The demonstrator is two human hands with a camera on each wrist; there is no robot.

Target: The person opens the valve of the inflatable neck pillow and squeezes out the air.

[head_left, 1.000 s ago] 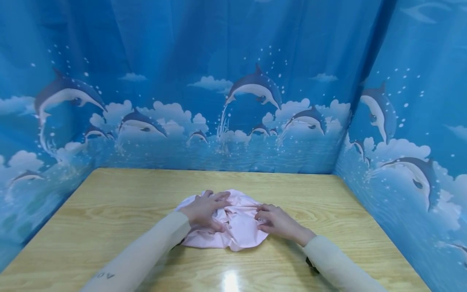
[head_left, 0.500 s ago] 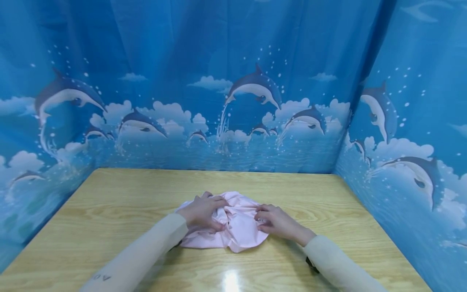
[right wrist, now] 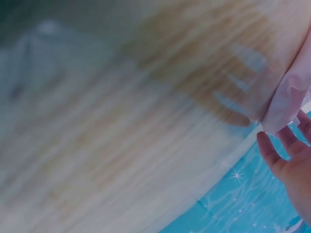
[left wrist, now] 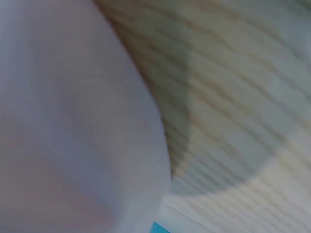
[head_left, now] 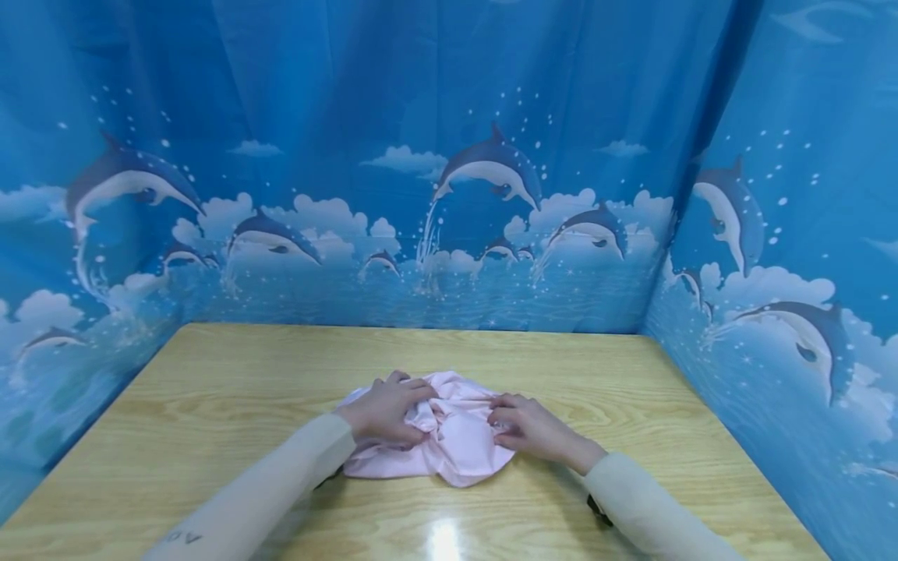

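Observation:
A crumpled pale pink cloth (head_left: 466,440) lies bunched on the wooden table in the head view. Over its left part is my left hand (head_left: 389,409), fingers bent and spread, gripping a gathered fold with the thumb nearer me. At the cloth's right edge, my right hand (head_left: 536,428) holds the fabric with curled fingertips, and a crease runs towards its index finger. The right wrist view catches fingers of the right hand (right wrist: 294,162) against the cloth's edge (right wrist: 286,99). In the left wrist view, a blurred pale surface fills the left side; no fingers show there.
The wood-grained table (head_left: 231,405) spreads around the cloth on all sides. Blue curtains (head_left: 337,156) printed with dolphins hang behind it and along the sides. Light glares on the table's front part.
My left hand has drawn slightly left and nearer, its fingers bending more. The cloth's far edge has come a little nearer with it. My right hand has barely moved.

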